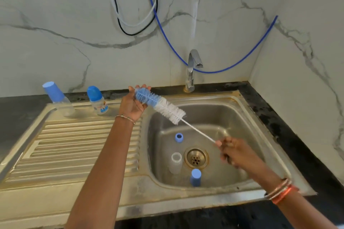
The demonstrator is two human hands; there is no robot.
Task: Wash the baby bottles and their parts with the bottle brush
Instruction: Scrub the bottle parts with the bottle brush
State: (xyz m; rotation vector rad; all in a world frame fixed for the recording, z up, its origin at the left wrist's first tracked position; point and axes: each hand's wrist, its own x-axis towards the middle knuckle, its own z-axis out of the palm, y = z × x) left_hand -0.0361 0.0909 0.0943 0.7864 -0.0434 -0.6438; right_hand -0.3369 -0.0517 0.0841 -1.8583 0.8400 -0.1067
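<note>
My right hand (235, 155) grips the thin white handle of the bottle brush (161, 106) above the sink basin. The brush's blue and white bristle head lies across the open palm of my left hand (133, 103), held over the basin's left rim. In the basin stand a clear bottle body (176, 162) with its mouth up, a blue ring (179, 137) and a blue cap (195, 177). Two bottles with blue caps stand at the back of the drainboard: a tall one (59, 101) and a shorter printed one (97, 102).
The steel sink (264, 139) has a brass drain (195, 158) in the middle and a chrome tap (192, 69) behind it. A ribbed drainboard (74, 147) lies to the left. Blue, white and black hoses (154, 16) hang on the marble wall.
</note>
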